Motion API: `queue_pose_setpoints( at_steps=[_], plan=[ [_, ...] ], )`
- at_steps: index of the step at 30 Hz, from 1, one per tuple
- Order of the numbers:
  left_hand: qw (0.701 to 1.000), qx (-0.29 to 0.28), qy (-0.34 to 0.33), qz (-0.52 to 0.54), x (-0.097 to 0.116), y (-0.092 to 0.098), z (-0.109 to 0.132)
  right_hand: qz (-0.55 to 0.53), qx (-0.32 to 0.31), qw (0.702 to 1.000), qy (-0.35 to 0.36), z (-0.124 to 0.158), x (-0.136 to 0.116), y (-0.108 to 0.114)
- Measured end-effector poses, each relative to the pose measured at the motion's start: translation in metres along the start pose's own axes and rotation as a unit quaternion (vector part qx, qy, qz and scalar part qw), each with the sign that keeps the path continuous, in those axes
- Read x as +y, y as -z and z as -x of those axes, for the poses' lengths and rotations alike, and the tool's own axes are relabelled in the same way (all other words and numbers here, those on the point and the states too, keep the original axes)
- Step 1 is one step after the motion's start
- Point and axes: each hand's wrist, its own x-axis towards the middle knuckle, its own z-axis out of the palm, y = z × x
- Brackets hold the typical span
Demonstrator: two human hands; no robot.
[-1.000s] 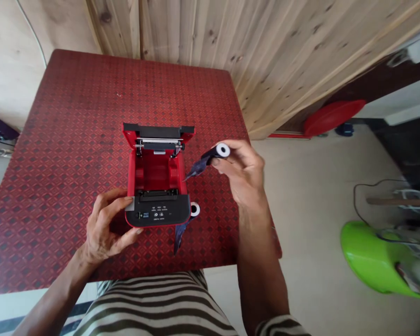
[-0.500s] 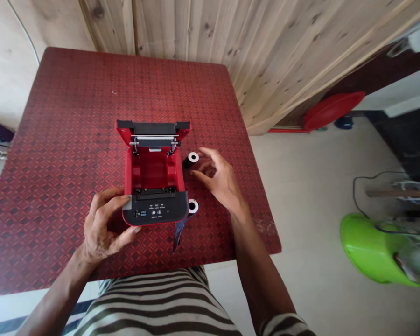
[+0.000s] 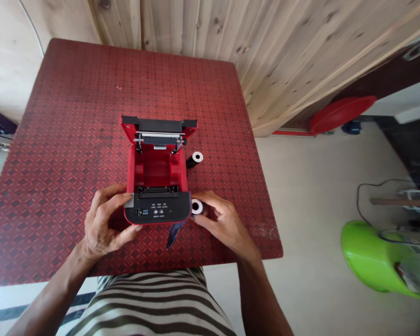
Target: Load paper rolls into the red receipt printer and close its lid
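Note:
A red and black receipt printer (image 3: 157, 205) stands on the table with its lid (image 3: 160, 126) raised. Its red paper bay (image 3: 157, 170) holds no roll. My left hand (image 3: 107, 221) grips the printer's front left corner, fingers on top and thumb at the front edge. To the printer's right, my right hand (image 3: 222, 218) has its fingers and thumb around the white end of a small paper roll (image 3: 196, 206). A dark strip (image 3: 175, 233) sticks out below the printer's front edge, close to that roll. Farther back, a second roll (image 3: 197, 157) with dark sides lies beside the printer.
The red patterned table (image 3: 80, 93) meets a wooden plank wall (image 3: 182, 28) at the back. On the floor to the right are a green plastic stool or tub (image 3: 367, 256), a cable (image 3: 359, 196) and a round red object (image 3: 341, 114).
My right hand has moved from beside the rear roll toward me and closed on the nearer roll. The left hand keeps its grip on the printer. The view has shifted slightly.

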Motion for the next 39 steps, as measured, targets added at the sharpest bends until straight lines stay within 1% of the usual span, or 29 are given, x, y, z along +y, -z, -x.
queue_pose_setpoints(
  at_steps=[2, 4, 6, 8, 10, 13, 15, 16, 19, 21, 24, 28, 34, 37, 39],
  plan=[
    [1.000, 0.000, 0.001, 0.001, 0.001, 0.000, 0.000, -0.009, -0.004, 1.000, 0.015, 0.002, -0.022, 0.021],
    [1.000, 0.002, 0.001, 0.003, 0.001, -0.001, 0.001, 0.004, -0.007, 0.998, 0.060, -0.001, -0.052, 0.040],
    [1.000, 0.001, 0.003, 0.005, 0.002, -0.001, 0.002, 0.071, -0.029, 0.989, 0.130, -0.013, -0.080, 0.045],
    [1.000, -0.004, 0.005, 0.006, 0.002, -0.001, 0.002, 0.185, -0.019, 0.967, 0.174, -0.033, -0.100, 0.033],
    [1.000, -0.009, 0.005, 0.006, 0.003, 0.000, 0.003, 0.285, -0.023, 0.935, 0.207, -0.056, -0.108, 0.011],
    [1.000, -0.019, 0.003, 0.007, 0.004, 0.001, 0.004, 0.403, -0.072, 0.891, 0.196, -0.085, -0.107, -0.020],
    [1.000, -0.024, 0.004, 0.006, 0.005, 0.001, 0.005, 0.449, -0.098, 0.872, 0.170, -0.098, -0.104, -0.031],
    [1.000, -0.025, 0.006, 0.007, 0.005, 0.001, 0.005, 0.459, -0.108, 0.868, 0.156, -0.103, -0.103, -0.034],
    [0.999, -0.031, 0.016, 0.010, 0.004, 0.000, 0.008, 0.468, -0.142, 0.865, 0.113, -0.114, -0.101, -0.038],
    [0.999, -0.033, 0.021, 0.012, 0.004, 0.000, 0.009, 0.469, -0.162, 0.863, 0.099, -0.119, -0.100, -0.039],
    [0.999, -0.037, 0.022, 0.016, 0.004, 0.000, 0.010, 0.470, -0.177, 0.861, 0.081, -0.126, -0.097, -0.040],
    [0.999, -0.035, 0.023, 0.009, 0.004, 0.000, 0.008, 0.451, -0.183, 0.871, 0.064, -0.129, -0.094, -0.042],
    [0.999, -0.032, 0.018, 0.002, 0.004, 0.000, 0.007, 0.424, -0.169, 0.886, 0.081, -0.126, -0.093, -0.041],
    [0.999, -0.028, 0.017, 0.004, 0.004, 0.001, 0.007, 0.370, -0.144, 0.910, 0.116, -0.117, -0.093, -0.031],
    [0.999, -0.026, 0.017, 0.008, 0.005, 0.001, 0.007, 0.305, -0.147, 0.928, 0.156, -0.109, -0.094, -0.022]
  ],
)
